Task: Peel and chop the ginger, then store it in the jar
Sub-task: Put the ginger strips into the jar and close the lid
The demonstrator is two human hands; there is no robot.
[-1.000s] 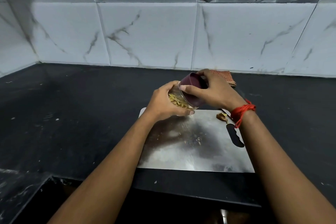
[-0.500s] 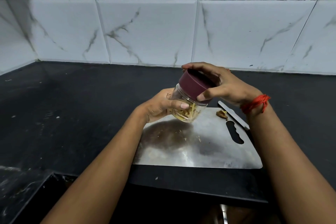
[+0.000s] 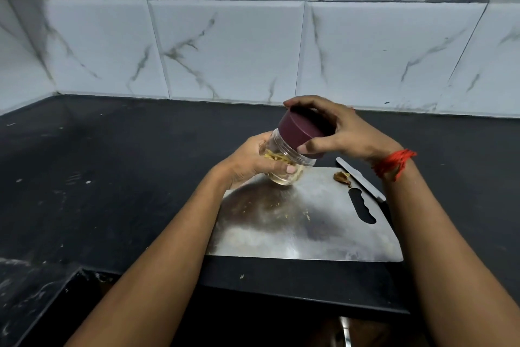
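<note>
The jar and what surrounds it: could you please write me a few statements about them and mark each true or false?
1. The maroon lid covers the mouth of the jar. True.
2. The jar stands upright. False: the left hand holds it tilted above the steel board.
3. The jar is empty. False: pale ginger strips lie inside.
4. The right hand grips the lid, fingers curled round its rim. True.
5. A knife lies along the board's far right edge. True.
</note>
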